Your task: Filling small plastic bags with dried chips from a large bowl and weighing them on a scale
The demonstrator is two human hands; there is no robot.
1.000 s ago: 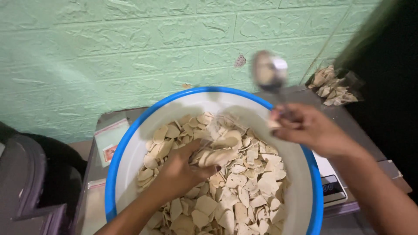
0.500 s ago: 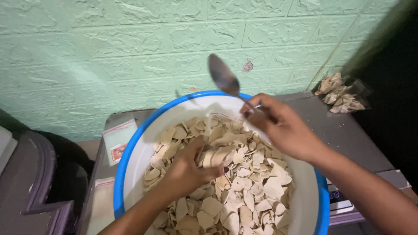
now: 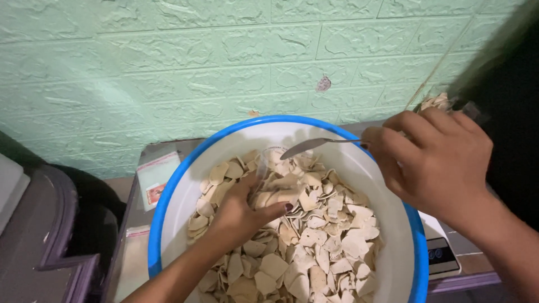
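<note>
Metal spoon (image 3: 314, 144) is sitting pinched in your right hand (image 3: 432, 163), handle at the fingers, bowl pointing left over the basin, long axis near level. Your left hand (image 3: 247, 210) is curling loosely around a clear bag amid the pale chips (image 3: 331, 241), just below the spoon's tip, inside the blue-rimmed basin (image 3: 168, 191).

Metal spoon (image 3: 314, 144), held nearly level above the far side of the blue-rimmed white basin (image 3: 168, 202), bowl end pointing left. Pale, thin, irregular chips (image 3: 314, 247) heaped inside the basin, filling its near and middle parts.
</note>
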